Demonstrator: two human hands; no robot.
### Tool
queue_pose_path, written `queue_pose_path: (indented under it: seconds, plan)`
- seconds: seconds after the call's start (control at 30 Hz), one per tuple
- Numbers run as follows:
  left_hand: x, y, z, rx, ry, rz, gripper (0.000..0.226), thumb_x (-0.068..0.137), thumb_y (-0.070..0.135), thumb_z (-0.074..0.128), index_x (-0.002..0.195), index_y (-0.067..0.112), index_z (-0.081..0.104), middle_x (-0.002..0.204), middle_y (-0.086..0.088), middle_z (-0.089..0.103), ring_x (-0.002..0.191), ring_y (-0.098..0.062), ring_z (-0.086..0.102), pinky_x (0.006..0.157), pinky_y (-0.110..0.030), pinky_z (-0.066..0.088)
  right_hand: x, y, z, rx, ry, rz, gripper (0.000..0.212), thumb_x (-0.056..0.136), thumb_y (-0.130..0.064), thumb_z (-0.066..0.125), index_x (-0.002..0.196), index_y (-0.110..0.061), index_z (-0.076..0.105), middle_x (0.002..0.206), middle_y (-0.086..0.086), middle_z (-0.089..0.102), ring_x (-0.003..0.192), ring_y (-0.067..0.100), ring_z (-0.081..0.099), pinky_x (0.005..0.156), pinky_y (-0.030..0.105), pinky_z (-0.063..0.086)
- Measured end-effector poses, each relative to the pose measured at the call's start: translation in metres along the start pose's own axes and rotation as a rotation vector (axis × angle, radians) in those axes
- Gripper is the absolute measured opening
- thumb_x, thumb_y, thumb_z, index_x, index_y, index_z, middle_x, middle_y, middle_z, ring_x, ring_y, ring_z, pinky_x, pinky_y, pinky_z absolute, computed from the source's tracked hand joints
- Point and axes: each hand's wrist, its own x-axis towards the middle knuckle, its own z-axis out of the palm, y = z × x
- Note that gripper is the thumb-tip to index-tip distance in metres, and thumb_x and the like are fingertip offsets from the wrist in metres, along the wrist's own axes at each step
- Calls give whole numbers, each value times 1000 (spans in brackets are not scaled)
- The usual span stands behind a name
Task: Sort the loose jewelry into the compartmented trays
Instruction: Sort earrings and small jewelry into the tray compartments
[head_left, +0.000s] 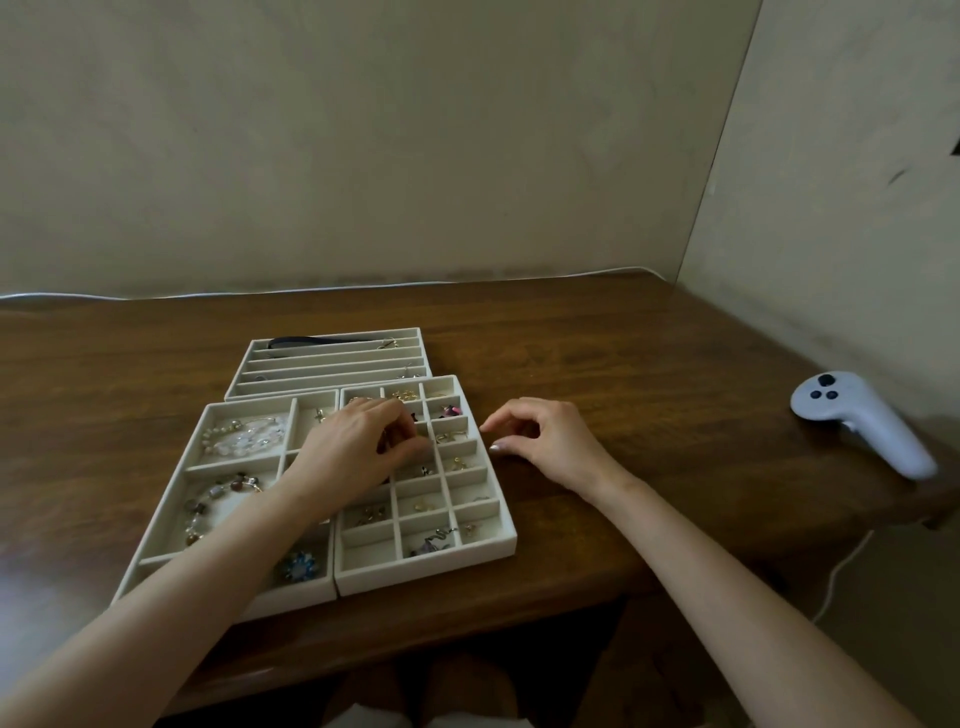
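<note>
K: Forearms come in from the near edge. Left hand (358, 447) is over the grid tray (426, 574), fingers curled, tips down in a middle compartment.
M: Holding a piece?
K: Cannot tell, the fingertips hide it.
M: Right hand?
K: Right hand (540, 441) rests on the table (623, 353) just right of the grid tray, fingers loosely bent and apart, nothing in them.
M: Jewelry location?
K: All visible pieces sit in trays. Grid tray: gold earrings (402, 395) far, pink piece (451, 411) beside them, and small items in several near cells. Big-cell tray (296, 597) touches its left side and holds a pearl bracelet (244, 434) far, a beaded bracelet (218, 499) mid and a blue flower brooch (300, 565) near.
M: Third tray?
K: Slot tray (332, 364) is behind both, with a dark strap (311, 341) in the far slot.
M: Anything else?
K: White controller (857, 421) on the table, far right, well apart from the trays.
</note>
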Motion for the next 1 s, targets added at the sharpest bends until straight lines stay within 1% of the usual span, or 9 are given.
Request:
queue_pose_path:
  seconds: [0.07, 0.17, 0.4, 0.53, 0.6, 0.7, 0.8, 0.9, 1.0]
  plan:
    - [1, 0, -2, 0, -42, 9, 26, 83, 48, 58, 94, 25, 57, 82, 17, 48, 75, 1, 45, 62, -11, 35, 0, 1, -1, 14, -14, -2, 20, 84, -15, 68, 101, -26, 68, 104, -7, 64, 94, 4, 56, 82, 19, 46]
    - [2, -2, -4, 8, -73, 19, 26, 82, 47, 61, 94, 25, 57, 79, 20, 47, 72, 6, 43, 60, -10, 35, -1, 1, -1, 22, -30, -2, 21, 84, -16, 68, 102, -27, 67, 105, -7, 64, 95, 4, 55, 80, 17, 45]
    - [4, -4, -7, -3, -122, 1, 23, 83, 44, 62, 96, 26, 54, 80, 18, 48, 72, 5, 46, 59, -11, 36, -1, 3, -2, 31, -54, -4, 22, 85, -17, 68, 103, -29, 67, 107, -5, 64, 96, 4, 55, 79, 16, 43]
    - [5, -6, -7, -44, -148, -8, 25, 82, 44, 63, 98, 26, 55, 84, 16, 53, 76, 2, 50, 66, -13, 43, -1, 2, -3, 38, -61, -4, 23, 85, -17, 68, 104, -29, 67, 106, -5, 64, 95, 5, 56, 81, 18, 45]
    - [5, -8, -11, -118, -168, -34, 24, 82, 40, 63, 99, 26, 56, 86, 15, 57, 79, 0, 55, 69, -13, 46, -1, 2, -3, 42, -50, -4, 23, 84, -16, 68, 103, -29, 67, 102, -7, 64, 92, 4, 56, 80, 17, 45]
    - [1, -10, -19, -283, -102, -70, 17, 84, 29, 64, 99, 22, 59, 89, 10, 62, 83, -2, 59, 68, -10, 47, -1, 0, -4, 66, 2, 3, 19, 83, -14, 70, 97, -27, 66, 91, -10, 64, 82, 2, 59, 71, 14, 47]
    - [-3, -14, -24, -339, -1, -66, 11, 85, 20, 65, 94, 23, 59, 85, 13, 63, 80, -3, 60, 67, -9, 45, 2, -3, -5, 120, 50, 28, 10, 79, -13, 73, 83, -20, 66, 84, -5, 66, 73, 6, 64, 66, 20, 54]
    - [-1, -21, -25, -359, 36, -72, 9, 86, 19, 64, 93, 24, 60, 85, 11, 64, 78, -4, 61, 64, -12, 46, 4, -6, -5, 158, 76, 25, 9, 76, -12, 75, 78, -17, 67, 80, -3, 69, 69, 6, 66, 63, 22, 57]
    - [2, -27, -27, -360, 49, -61, 9, 85, 21, 63, 91, 27, 61, 86, 10, 65, 80, -5, 60, 65, -14, 47, 8, -9, -4, 199, 65, 16, 7, 78, -9, 74, 81, -14, 70, 79, -2, 70, 69, 7, 68, 62, 22, 57]
